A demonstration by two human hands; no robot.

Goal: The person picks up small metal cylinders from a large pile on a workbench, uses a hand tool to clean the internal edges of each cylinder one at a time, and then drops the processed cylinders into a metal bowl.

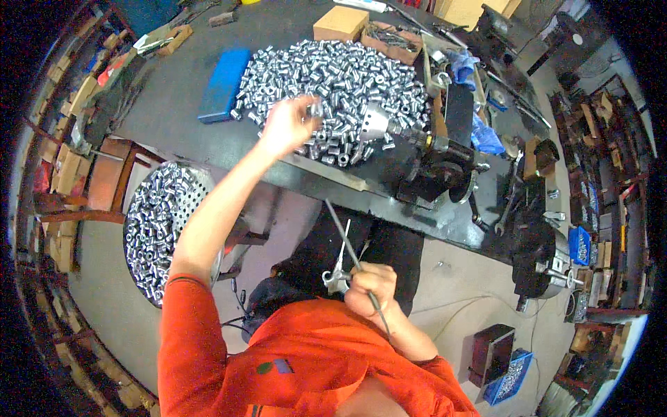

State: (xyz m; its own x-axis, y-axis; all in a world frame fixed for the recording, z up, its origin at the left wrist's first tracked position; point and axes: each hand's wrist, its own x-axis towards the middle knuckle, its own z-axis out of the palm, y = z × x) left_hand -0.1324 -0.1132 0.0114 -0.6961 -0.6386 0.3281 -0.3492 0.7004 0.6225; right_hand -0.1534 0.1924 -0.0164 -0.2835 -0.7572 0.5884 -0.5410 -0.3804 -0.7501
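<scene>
My left hand point(285, 126) reaches over a large pile of small silver metal sleeves point(333, 76) on the dark workbench. Its fingers and thumb curl around one shiny sleeve point(316, 110), somewhat blurred, at the pile's near edge. Close to my body, my right hand point(373, 286) is closed in a fist around a thin grey rod point(343, 233), which slants up toward the bench. A silver pointed tool point(340, 264) with a ring-like end also sticks out of that fist; its exact kind is unclear. Part of both tools is hidden by the fingers.
A perforated round tray point(186, 201) of similar sleeves stands at left below the bench. A blue box point(224, 85) lies beside the pile. Right of it sits a dark fixture point(438, 170) with a silver perforated cone point(374, 121). A wrench point(509, 201) lies near the bench's right end.
</scene>
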